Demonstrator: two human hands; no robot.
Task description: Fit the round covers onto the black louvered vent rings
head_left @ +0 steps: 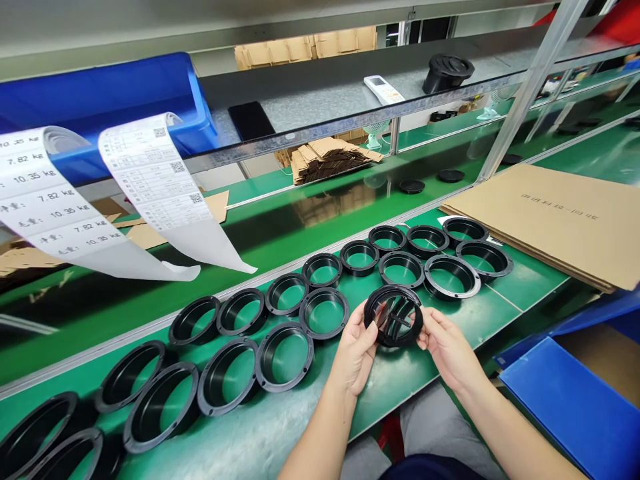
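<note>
Bare green bench (400,380) under my hands open; rings (285,357) crowd left and ahead, cardboard (555,220) blocks right.

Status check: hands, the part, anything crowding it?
Both hands, left hand and right hand, grip one black ring part above the green bench. Rows of black rings close behind, not touching.

Eighteen open black rings (284,331) are counted on the green bench, in two rough rows. One ring with crossbars (393,315) is held between the left hand (356,350) and the right hand (447,347). Two printed label strips (160,180) are hung from one blue bin (115,93). One remote control (383,89) and one black round part (447,72) are noted on the shelf.
</note>
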